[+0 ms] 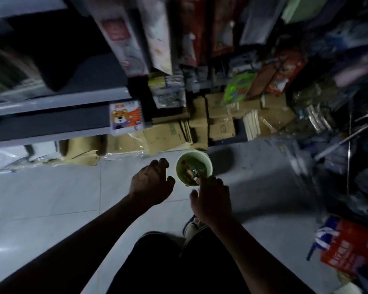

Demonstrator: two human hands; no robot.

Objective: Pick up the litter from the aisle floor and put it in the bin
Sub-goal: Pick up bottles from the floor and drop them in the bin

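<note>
— Looking down from the head camera, what do you see of the bin?

— A pale green bin (194, 167) stands on the grey tiled floor (51, 198), just in front of a row of flattened cardboard boxes (170, 134). Litter (192, 171) lies inside it: crumpled wrappers, some red and silvery, too blurred to name further.

— And the hands?

— Both reach toward the bin. The left hand (151, 183) hangs just left of the rim, fingers loosely curled downward and holding nothing. The right hand (212, 200) is at the near rim, its fingertips over the bin's edge. Whether it pinches a scrap there or has let go, I cannot tell; the fingers hide it and the light is dim.

— Anything else around?

— Grey shelves (57, 100) on the left, with a packet showing a cartoon bear (125, 119) at the shelf end. Packaged goods crowd the far side and the right. A red box (353, 251) sits at the lower right. Below the right wrist shows a shoe (191, 227).
</note>
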